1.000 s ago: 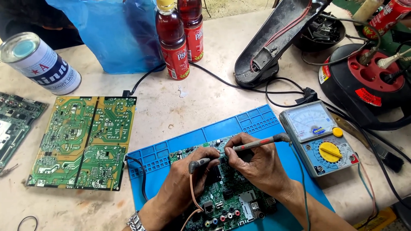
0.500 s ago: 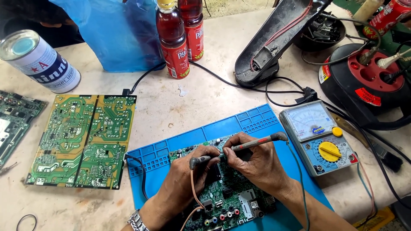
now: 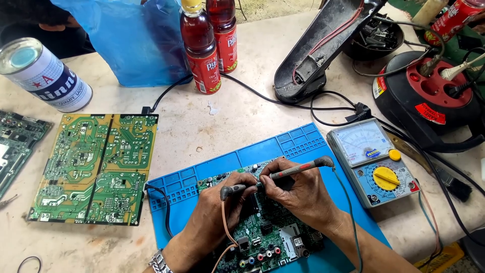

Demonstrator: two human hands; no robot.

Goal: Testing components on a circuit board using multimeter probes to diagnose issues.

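Note:
A small green circuit board lies on a blue work mat at the bottom centre. My left hand grips a grey test probe with a brownish lead, its tip down on the board. My right hand holds a second grey probe with a green lead, tip touching the board's upper edge. Both hands rest on the board, fingertips nearly meeting. An analogue multimeter with a yellow dial sits just right of the mat.
A large green and yellow circuit board lies to the left, another board at the left edge. A tin can, a blue plastic bag, two red bottles, a black housing and a cable reel stand behind.
The two probe tips have shifted slightly on the small board; the hands stay in nearly the same place.

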